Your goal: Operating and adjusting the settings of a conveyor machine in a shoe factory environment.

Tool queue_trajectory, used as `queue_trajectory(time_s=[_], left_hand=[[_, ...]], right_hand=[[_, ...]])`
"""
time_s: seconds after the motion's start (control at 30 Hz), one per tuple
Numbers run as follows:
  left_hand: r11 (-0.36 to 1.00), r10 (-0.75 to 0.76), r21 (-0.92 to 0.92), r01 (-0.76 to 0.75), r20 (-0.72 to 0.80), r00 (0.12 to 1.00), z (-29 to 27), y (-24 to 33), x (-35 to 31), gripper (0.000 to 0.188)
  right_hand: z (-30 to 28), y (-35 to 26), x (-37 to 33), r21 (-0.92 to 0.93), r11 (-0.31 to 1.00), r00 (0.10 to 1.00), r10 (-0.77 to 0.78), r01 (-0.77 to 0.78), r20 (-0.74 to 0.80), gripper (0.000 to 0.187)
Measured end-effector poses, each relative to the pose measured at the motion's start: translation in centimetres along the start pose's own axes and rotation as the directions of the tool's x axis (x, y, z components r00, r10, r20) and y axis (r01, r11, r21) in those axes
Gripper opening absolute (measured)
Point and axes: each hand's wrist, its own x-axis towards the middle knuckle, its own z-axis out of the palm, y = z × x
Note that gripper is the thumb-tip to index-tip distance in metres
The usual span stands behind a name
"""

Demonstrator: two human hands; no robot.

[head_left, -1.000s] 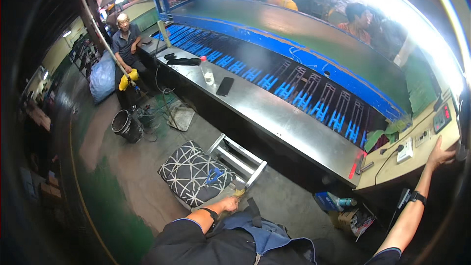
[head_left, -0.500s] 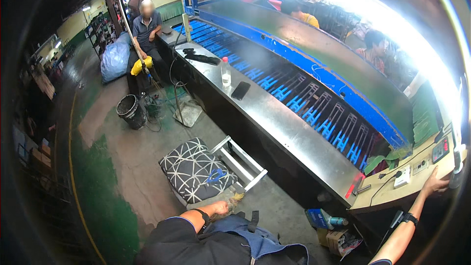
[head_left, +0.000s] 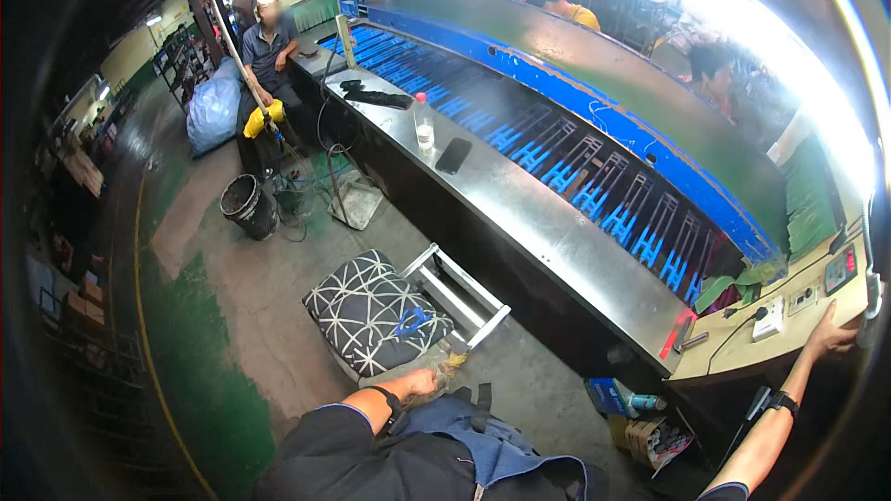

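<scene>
My left hand (head_left: 422, 382) is closed in a fist in front of a patterned cushion (head_left: 371, 311) on a low stool. Beside the fist is a straw-coloured tuft (head_left: 453, 362); whether the fingers hold anything is hidden. A blue strip (head_left: 410, 321) lies on the cushion, and the stool's pale metal frame (head_left: 487, 327) shows to the right. My right hand (head_left: 829, 336) rests at the edge of a beige control panel (head_left: 733, 348), thumb apart and fingers stretched toward a grey-white fitting (head_left: 871, 332). Just above the hand is a small red-lit display (head_left: 841, 267).
A metal ledge (head_left: 529, 223) runs along a machine with blue-tipped rods (head_left: 594, 199). The ledge carries a bottle (head_left: 424, 125), a phone (head_left: 453, 156) and black gloves (head_left: 379, 98). A seated person (head_left: 269, 51), a black bucket (head_left: 249, 208) and boxes (head_left: 650, 436) are around.
The view has shifted slightly. My left fist stays by the straw-coloured tuft, and my right hand stays at the panel edge, its fingers a little more bent downward.
</scene>
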Motion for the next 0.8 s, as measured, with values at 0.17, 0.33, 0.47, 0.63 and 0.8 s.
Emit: queue_trajectory(time_s=[0.17,0.33,0.47,0.63,0.8], left_hand=[[0.997,0.064,-0.036,-0.064,0.001,0.998,0.8,-0.5,0.7,0.020],[0.997,0.028,-0.078,-0.026,0.033,0.999,1.8,-0.7,1.5,0.018],[0.995,0.036,-0.096,-0.033,0.028,0.999,1.6,-0.8,1.3,0.020],[0.999,0.032,-0.021,-0.032,0.010,0.999,0.8,-0.6,1.4,0.020],[0.999,0.041,-0.003,-0.041,0.131,0.991,0.3,0.0,2.0,0.024]], right_hand=[[-1.9,-1.8,0.4,0.146,0.989,0.999,0.018,-0.023,0.032,0.097],[-3.2,-3.1,0.7,0.060,0.996,0.994,0.063,-0.068,0.092,0.091],[-2.9,-3.0,0.5,0.029,0.992,0.984,0.115,-0.121,0.138,0.097],[-3.0,-2.9,0.4,0.089,0.985,0.975,0.132,-0.150,0.181,0.097],[-4.1,-4.1,0.4,0.090,0.985,0.980,0.134,-0.148,0.150,0.100]])
